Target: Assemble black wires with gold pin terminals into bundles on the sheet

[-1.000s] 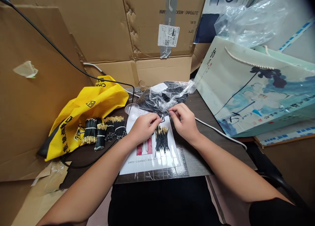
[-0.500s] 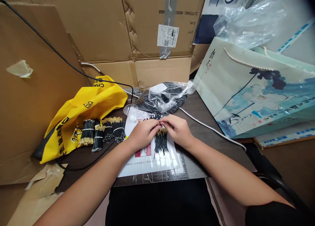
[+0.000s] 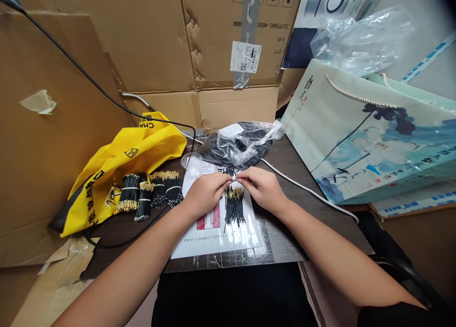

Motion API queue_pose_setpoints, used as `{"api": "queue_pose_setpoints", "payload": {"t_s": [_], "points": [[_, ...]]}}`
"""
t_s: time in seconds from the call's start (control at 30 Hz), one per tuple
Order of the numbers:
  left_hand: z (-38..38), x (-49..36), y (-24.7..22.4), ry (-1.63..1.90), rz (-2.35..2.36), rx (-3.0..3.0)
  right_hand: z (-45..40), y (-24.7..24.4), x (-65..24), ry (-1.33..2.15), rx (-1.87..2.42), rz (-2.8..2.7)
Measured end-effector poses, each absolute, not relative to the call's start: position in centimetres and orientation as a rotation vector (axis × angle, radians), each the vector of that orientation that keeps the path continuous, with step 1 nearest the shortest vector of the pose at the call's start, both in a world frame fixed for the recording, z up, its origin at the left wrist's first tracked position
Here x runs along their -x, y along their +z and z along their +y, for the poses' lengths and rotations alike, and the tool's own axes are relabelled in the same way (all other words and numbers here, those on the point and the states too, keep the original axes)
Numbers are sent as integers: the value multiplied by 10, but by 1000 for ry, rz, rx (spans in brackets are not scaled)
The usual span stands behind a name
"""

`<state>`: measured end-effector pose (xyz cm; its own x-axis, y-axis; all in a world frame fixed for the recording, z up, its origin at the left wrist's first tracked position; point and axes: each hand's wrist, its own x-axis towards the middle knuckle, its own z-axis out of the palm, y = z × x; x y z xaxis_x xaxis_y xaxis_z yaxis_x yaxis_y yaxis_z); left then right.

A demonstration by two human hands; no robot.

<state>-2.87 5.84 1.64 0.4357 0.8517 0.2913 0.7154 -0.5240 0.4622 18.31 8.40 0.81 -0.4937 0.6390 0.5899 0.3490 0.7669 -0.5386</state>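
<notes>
My left hand (image 3: 207, 192) and my right hand (image 3: 262, 188) meet above the sheet, each closed in a pinch. Between their fingertips shows a small pale piece (image 3: 234, 178), too small to name. Just below lies a loose pile of short black wires (image 3: 234, 210) with gold-coloured ends toward my hands. It rests on a white printed sheet (image 3: 228, 245) under clear film. To the left stand several bundles of similar wires (image 3: 130, 188), bound with white bands.
A yellow bag (image 3: 121, 149) lies behind the bundles. Clear plastic with many black wires (image 3: 238, 141) sits at the back, beside a small clear cup (image 3: 191, 161). A white cable (image 3: 302, 185) crosses rightward to a paper gift bag (image 3: 356, 141). Cardboard (image 3: 149, 42) walls the back and left.
My fingertips have parted slightly, and a small pale piece now shows between them. The gold ends of the wire pile are more exposed. The view has shifted a little.
</notes>
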Motion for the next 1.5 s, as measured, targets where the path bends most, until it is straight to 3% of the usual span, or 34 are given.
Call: {"api": "queue_pose_setpoints", "payload": {"t_s": [0.63,1.5], "points": [[54,28,21,670,1394,-2562,87,8,-187,405,708,-2267],[53,27,20,869,1270,-2536,81,15,-189,361,732,-2245]]}}
